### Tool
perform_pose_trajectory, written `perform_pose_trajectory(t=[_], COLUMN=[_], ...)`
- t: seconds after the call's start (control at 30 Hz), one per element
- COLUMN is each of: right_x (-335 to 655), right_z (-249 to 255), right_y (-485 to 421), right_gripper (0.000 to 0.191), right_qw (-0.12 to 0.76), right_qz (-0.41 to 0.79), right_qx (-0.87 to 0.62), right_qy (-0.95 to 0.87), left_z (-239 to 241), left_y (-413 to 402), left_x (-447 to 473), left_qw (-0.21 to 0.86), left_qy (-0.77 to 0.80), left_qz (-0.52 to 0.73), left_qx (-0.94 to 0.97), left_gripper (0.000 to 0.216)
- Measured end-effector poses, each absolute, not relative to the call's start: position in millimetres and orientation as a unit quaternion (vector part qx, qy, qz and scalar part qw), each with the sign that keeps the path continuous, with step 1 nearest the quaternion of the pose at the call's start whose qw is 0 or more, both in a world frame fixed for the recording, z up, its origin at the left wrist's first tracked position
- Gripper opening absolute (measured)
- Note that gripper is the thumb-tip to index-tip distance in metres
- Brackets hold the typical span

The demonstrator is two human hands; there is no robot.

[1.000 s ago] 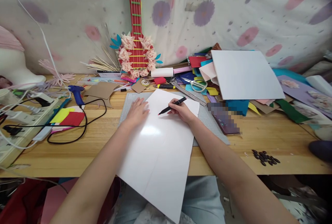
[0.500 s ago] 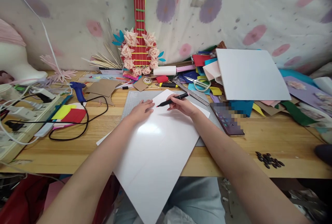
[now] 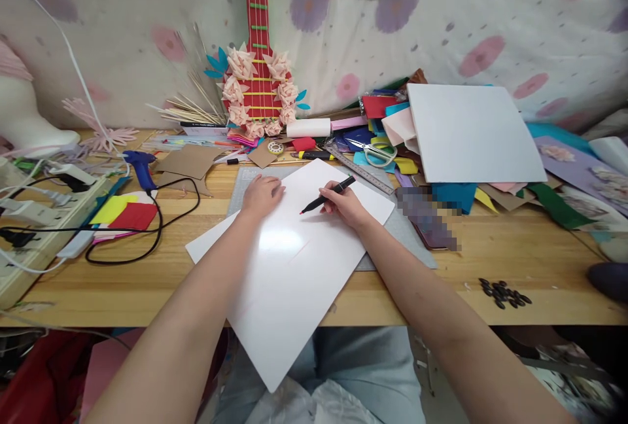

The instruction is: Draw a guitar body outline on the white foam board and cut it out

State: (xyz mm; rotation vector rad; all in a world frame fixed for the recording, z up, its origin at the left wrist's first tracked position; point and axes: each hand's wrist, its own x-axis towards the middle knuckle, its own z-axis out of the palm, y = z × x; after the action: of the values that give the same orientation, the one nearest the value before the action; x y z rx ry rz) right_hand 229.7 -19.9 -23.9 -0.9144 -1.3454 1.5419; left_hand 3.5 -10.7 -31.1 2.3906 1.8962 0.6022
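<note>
A large white board (image 3: 289, 280) lies turned cornerwise over a grey cutting mat (image 3: 415, 247), its near corner hanging past the table edge. Faint pink lines show on its surface. My right hand (image 3: 341, 205) grips a black marker pen (image 3: 326, 195) with a pink tip, pointing down and left close above the board; I cannot tell if the tip touches. My left hand (image 3: 262, 196) lies flat on the board's upper left part, fingers stretched, holding nothing.
Behind the mat lie a metal ruler (image 3: 363, 172), scissors (image 3: 375, 152) and a tape roll (image 3: 275, 148). A phone (image 3: 432, 221) and black beads (image 3: 505, 294) are to the right. A blue glue gun (image 3: 141, 169) and power strip (image 3: 59, 221) stand left. A flowered red guitar (image 3: 260, 84) leans behind.
The board has shifted away from me, so its near corner sits farther up. My right hand has brought the marker slightly lower, and my left hand has moved left and up.
</note>
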Motion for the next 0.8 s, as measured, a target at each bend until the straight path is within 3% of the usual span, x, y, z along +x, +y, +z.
perform_pose_trajectory(t=[0.23,0.8], right_x=[228.8,225.6], right_z=[-23.2,-20.3], right_y=[-24.4,-28.2], right_gripper=[0.030,0.029], right_qw=[0.415,0.389], right_qz=[0.624,0.554], right_qx=[-0.342,-0.378], right_qy=[-0.567,-0.632], left_z=[-24.5,-22.3], left_y=[-17.2,-15.9], left_x=[4.1,5.9], left_qw=[-0.051,-0.037], left_qy=[0.695,0.715], left_qz=[0.203,0.170], left_qx=[0.688,0.677], left_gripper=[0.043,0.043])
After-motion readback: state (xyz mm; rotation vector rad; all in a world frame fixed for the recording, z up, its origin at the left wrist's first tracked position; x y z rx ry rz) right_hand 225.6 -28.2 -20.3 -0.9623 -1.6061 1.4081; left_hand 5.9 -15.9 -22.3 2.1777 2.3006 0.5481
